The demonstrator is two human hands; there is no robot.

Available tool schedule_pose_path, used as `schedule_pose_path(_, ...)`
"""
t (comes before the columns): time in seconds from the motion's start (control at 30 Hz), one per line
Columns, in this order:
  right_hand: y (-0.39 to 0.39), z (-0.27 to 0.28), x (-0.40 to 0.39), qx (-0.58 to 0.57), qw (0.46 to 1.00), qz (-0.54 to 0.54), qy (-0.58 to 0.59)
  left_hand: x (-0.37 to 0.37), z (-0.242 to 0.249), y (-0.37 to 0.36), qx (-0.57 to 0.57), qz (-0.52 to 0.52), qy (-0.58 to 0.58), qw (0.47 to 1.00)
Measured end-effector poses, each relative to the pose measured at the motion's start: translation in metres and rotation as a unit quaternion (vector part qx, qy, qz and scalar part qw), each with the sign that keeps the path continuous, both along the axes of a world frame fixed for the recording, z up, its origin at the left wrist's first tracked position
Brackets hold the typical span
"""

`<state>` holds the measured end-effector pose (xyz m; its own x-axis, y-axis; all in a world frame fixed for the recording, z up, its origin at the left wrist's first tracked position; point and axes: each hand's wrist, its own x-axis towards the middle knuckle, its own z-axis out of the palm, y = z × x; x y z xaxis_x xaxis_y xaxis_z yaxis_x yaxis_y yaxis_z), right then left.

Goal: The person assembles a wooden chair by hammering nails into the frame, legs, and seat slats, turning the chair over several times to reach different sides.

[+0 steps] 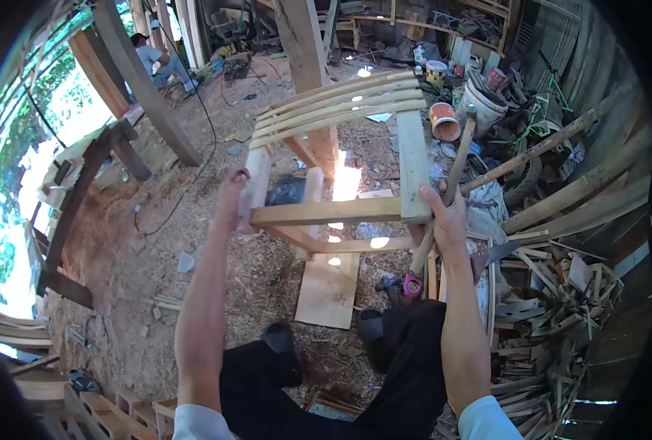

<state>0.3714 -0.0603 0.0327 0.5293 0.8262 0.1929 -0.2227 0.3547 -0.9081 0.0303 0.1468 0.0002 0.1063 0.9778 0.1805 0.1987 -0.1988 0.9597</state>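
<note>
A wooden stool frame [326,212] with curved slats [340,110] across its top is held up in front of me, tilted. My left hand [234,198] is closed around its left leg. My right hand [447,216] grips the right leg [414,165], thumb on its face. A long wooden stick [459,158] passes right behind my right hand; whether my fingers also hold it cannot be told. Below the frame lies a flat wooden board [327,293]. Near my knee are a pink tape measure [412,286] and a dark-headed tool [389,284], partly hidden.
Wood offcuts [553,293] pile up at the right, beside long poles [561,139]. Buckets [480,103] and clutter stand at the back right. A post [300,44] rises behind the frame. Another person [157,62] sits at the far left. A black cable [212,132] crosses the shavings-covered floor.
</note>
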Motion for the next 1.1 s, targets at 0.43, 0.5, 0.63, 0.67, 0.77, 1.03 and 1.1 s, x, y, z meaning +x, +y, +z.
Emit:
schedule_pose_path(0.43,0.081,-0.081,-0.094,-0.17,0.951,0.233,0.114,-0.113,0.143,-0.002,-0.006,0.107,0.233,0.967)
schedule_pose_path(0.5,0.091,-0.105,-0.095,-0.231,0.914,0.289,0.165,-0.113,0.143,0.004,-0.076,0.116,0.262,0.955)
schedule_pose_path(0.63,0.1,-0.156,-0.107,-0.262,0.892,0.273,0.248,-0.108,0.132,0.002,-0.113,0.093,0.29,0.946)
schedule_pose_path(0.67,0.1,-0.156,-0.105,-0.277,0.894,0.271,0.226,-0.11,0.128,0.001,-0.102,0.075,0.28,0.952)
schedule_pose_path(0.77,0.088,-0.129,-0.093,-0.375,0.893,0.238,0.07,-0.108,0.125,-0.022,-0.114,0.031,0.207,0.971)
schedule_pose_path(1.03,0.058,-0.118,-0.033,-0.524,0.765,0.214,-0.307,-0.04,0.096,-0.053,-0.087,-0.011,0.173,0.981)
schedule_pose_path(1.1,0.055,-0.128,-0.025,-0.534,0.74,0.212,-0.35,-0.013,0.089,-0.073,-0.053,0.005,0.199,0.979)
